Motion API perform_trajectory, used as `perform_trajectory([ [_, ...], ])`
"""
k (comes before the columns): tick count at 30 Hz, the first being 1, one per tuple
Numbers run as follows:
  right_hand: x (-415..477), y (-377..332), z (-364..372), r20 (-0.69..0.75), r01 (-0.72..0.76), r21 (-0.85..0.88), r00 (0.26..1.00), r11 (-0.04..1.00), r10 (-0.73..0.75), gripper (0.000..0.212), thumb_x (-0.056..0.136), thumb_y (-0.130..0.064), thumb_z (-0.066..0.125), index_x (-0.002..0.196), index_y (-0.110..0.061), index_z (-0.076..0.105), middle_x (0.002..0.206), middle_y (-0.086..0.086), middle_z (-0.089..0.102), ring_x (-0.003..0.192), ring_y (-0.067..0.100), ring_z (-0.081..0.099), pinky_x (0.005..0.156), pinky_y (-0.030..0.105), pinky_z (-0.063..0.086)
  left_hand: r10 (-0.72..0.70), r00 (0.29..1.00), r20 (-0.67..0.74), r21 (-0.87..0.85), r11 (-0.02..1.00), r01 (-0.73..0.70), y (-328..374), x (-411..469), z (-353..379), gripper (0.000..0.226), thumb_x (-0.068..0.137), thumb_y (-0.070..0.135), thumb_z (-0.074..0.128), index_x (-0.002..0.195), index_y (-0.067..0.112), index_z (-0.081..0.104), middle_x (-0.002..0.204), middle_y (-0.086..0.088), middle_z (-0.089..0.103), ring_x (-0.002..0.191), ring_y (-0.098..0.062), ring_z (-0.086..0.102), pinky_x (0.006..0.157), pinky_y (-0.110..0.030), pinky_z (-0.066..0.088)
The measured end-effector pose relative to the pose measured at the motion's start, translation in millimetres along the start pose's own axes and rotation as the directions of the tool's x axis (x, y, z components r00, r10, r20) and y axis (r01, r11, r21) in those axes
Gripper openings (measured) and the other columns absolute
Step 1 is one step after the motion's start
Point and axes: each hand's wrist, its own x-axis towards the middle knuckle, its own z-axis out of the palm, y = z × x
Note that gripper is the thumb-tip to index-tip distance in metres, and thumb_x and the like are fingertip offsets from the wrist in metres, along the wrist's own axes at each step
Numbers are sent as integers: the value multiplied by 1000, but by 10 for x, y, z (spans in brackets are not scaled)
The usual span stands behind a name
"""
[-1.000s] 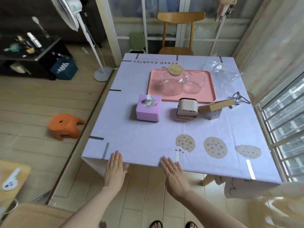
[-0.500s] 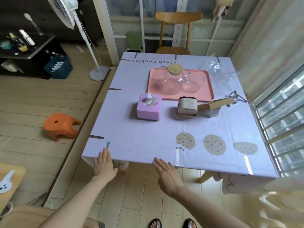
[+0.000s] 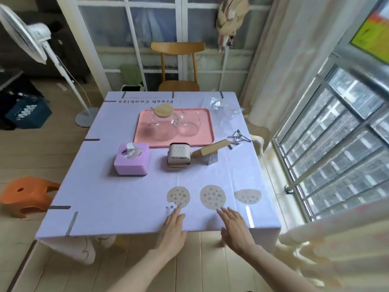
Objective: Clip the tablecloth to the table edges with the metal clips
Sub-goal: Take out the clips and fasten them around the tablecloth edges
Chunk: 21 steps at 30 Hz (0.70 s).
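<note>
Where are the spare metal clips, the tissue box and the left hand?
metal clips (image 3: 239, 137): head view, on the crossed wire arms of the pile.
tissue box (image 3: 136, 160): head view, on its purple top face, beside the opening.
left hand (image 3: 173, 226): head view, on the back of the hand.

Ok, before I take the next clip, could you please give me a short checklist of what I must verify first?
1. Hands free: ok. The left hand and the right hand lie flat on the tablecloth, holding nothing.
2. Cloth smooth at the near edge: ok, no wrinkle shows there.
3. Spare clips at hand: ok. Loose metal clips lie near the right edge, behind the wooden stand.
4. Near edge clipped: ok, fitted clips show near both corners.
5. Right edge clipped: not ok, no clip shows along it.
6. Cloth's hang below the right edge: cannot tell, out of sight.
</note>
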Motion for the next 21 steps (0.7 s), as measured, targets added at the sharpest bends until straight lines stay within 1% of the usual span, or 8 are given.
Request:
perform_trajectory([
  [3, -149, 548, -264, 0, -33, 30, 999, 999, 33, 57, 49, -17, 67, 106, -14, 68, 103, 3, 71, 89, 24, 70, 72, 31, 57, -28, 999, 46, -53, 998, 31, 521, 262, 170, 48, 97, 22, 39, 143, 15, 26, 158, 5, -5, 144, -10, 6, 114, -24, 16],
  [6, -217, 1085, -483, -8, -53, 124, 999, 991, 54, 54, 65, -10, 59, 119, -10, 62, 121, 7, 64, 106, 28, 63, 87, 35, 53, -66, 994, 82, -65, 995, 71, 1039, 563, 338, 50, 97, 23, 39, 143, 12, 24, 158, 3, 0, 143, -13, 10, 113, -28, 20],
  [7, -227, 1287, -495, -27, -47, 124, 998, 991, 51, 55, 65, -9, 60, 120, -11, 61, 122, 7, 64, 106, 29, 63, 87, 35, 53, -76, 993, 90, -71, 994, 82, 1197, 655, 397, 49, 97, 23, 40, 142, 12, 25, 158, 3, 2, 143, -13, 12, 112, -28, 22],
  [10, -230, 1799, -620, 44, -70, 166, 997, 984, 63, 58, 56, -13, 62, 114, -16, 60, 111, 5, 69, 93, 24, 69, 74, 29, 56, -122, 986, 114, -108, 985, 135, 1626, 886, 568, 46, 97, 23, 41, 140, 14, 29, 158, 4, 2, 143, -13, 15, 108, -28, 29],
  [12, -206, 1993, -821, 34, -43, 164, 999, 986, 38, 58, 67, -9, 59, 124, -19, 52, 125, 4, 62, 108, 24, 63, 87, 25, 51, -137, 983, 121, -107, 983, 150, 1841, 1030, 673, 45, 97, 22, 41, 140, 12, 29, 158, 3, -1, 143, -13, 13, 108, -26, 28],
  [14, -131, 2133, -983, 78, -41, 152, 997, 988, 30, 54, 85, -9, 49, 138, -18, 41, 146, 1, 42, 130, 22, 43, 106, 25, 33, -157, 978, 139, -103, 980, 172, 2002, 1160, 752, 43, 98, 21, 40, 139, 11, 30, 158, 2, -1, 143, -13, 12, 108, -27, 28],
  [17, 94, 2308, -1121, 97, -32, 182, 995, 983, 15, 51, 92, -13, 44, 142, -19, 35, 153, -1, 29, 137, 19, 32, 110, 24, 23, -184, 973, 142, -88, 976, 198, 2127, 1378, 821, 37, 96, 18, 39, 133, 13, 36, 158, 3, 2, 143, -15, 13, 107, -29, 29],
  [21, 523, 2440, -1314, 109, 29, 204, 993, 979, -52, 51, 92, -12, 43, 142, -19, 34, 152, -1, 29, 136, 20, 32, 106, 24, 25, -245, 962, 118, -72, 965, 254, 2203, 1776, 824, 44, 95, 18, 41, 138, 16, 33, 158, 4, 1, 143, -16, 14, 107, -32, 31],
])
